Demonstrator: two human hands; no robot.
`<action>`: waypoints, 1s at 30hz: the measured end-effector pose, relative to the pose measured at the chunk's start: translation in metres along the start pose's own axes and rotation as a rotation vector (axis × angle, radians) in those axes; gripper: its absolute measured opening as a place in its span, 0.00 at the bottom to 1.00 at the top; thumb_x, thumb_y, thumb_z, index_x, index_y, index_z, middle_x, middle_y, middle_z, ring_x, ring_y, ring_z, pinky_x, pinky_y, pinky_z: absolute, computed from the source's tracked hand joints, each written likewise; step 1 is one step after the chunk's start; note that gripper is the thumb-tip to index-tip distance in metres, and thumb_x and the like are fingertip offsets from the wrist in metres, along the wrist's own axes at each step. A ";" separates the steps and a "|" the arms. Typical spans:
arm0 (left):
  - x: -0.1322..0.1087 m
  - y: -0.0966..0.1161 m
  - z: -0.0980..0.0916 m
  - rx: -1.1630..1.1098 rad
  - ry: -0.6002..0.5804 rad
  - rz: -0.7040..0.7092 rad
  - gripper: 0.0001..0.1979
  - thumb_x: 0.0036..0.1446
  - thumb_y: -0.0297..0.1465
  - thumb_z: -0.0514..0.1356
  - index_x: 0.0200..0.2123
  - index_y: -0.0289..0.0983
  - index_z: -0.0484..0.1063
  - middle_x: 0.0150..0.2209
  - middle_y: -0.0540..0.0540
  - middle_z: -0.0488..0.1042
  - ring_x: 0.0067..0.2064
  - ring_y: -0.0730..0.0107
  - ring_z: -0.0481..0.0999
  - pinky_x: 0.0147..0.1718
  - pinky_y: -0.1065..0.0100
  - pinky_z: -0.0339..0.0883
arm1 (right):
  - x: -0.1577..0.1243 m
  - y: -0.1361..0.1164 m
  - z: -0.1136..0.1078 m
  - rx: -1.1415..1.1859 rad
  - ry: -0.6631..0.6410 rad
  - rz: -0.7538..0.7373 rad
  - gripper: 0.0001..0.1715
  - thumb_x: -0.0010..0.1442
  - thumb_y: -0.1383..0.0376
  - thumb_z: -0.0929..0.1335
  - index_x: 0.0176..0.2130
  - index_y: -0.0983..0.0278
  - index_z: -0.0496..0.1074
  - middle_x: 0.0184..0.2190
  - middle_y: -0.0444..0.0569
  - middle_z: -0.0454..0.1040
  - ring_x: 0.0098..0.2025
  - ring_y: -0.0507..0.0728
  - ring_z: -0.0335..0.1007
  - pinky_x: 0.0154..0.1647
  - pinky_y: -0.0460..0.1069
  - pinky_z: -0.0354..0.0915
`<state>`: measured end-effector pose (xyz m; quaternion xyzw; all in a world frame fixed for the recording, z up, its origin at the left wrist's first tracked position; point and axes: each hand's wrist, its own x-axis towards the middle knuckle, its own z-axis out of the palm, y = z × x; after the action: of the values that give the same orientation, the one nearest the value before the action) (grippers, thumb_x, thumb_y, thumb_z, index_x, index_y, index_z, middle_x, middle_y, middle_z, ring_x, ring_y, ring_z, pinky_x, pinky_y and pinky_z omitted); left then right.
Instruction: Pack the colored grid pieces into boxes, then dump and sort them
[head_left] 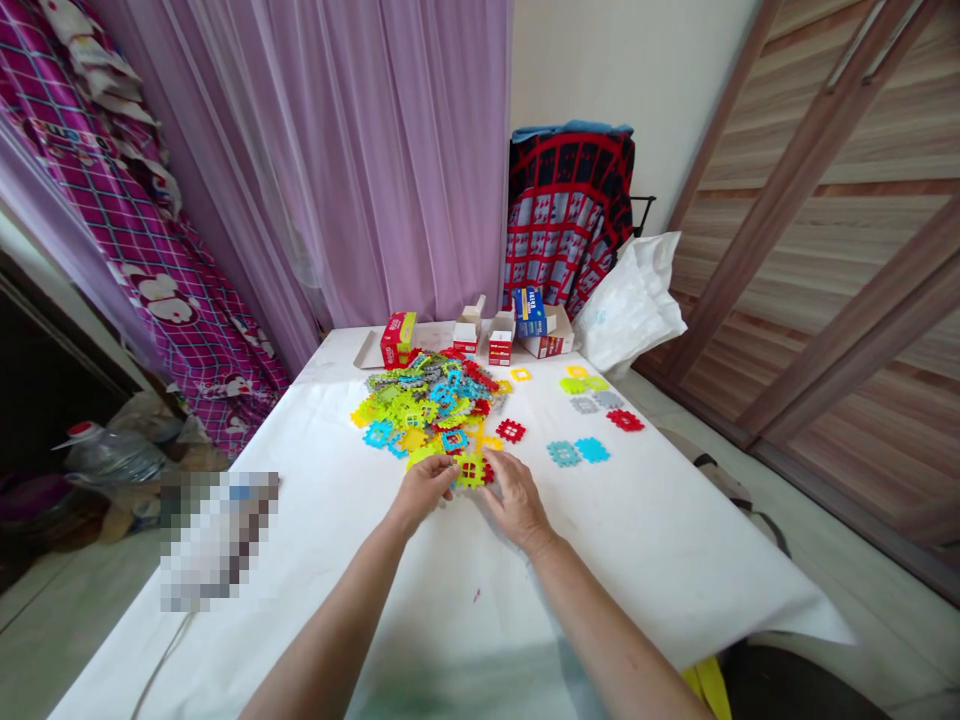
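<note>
My left hand (429, 490) pinches the left side of a yellow-green building tile (471, 470) with toothed edges and a window-like centre. At the tile's right side is my right hand (517, 500), thumb and fingers apart; whether it touches the tile I cannot tell. A bit of red shows between the tile and the right fingers. Just beyond both hands rises a heap of mixed toothed tiles (420, 405) in green, blue, red, yellow and grey. One red tile (511, 430) lies right of the heap.
Loose tiles lie to the right on the white-covered table (645, 550): a blue one (592, 450), a red one (625, 421) and several others. Small boxes (501, 340) stand at the back, beside a white bag (634, 305). A blurred object (217, 540) rests at the left edge.
</note>
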<state>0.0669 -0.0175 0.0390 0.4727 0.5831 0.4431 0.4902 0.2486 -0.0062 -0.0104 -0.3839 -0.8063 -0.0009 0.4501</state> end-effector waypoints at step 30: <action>-0.003 -0.010 0.043 0.249 0.185 0.450 0.14 0.54 0.44 0.60 0.38 0.42 0.75 0.31 0.46 0.79 0.31 0.66 0.77 0.34 0.66 0.72 | 0.072 0.125 -0.138 -0.396 -0.395 0.328 0.31 0.50 0.68 0.71 0.54 0.59 0.68 0.41 0.48 0.79 0.35 0.55 0.74 0.35 0.47 0.64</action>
<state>0.1086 -0.0198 0.0243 0.6045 0.5557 0.5070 0.2623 0.4046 0.0786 0.0815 -0.5815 -0.7896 -0.0106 0.1958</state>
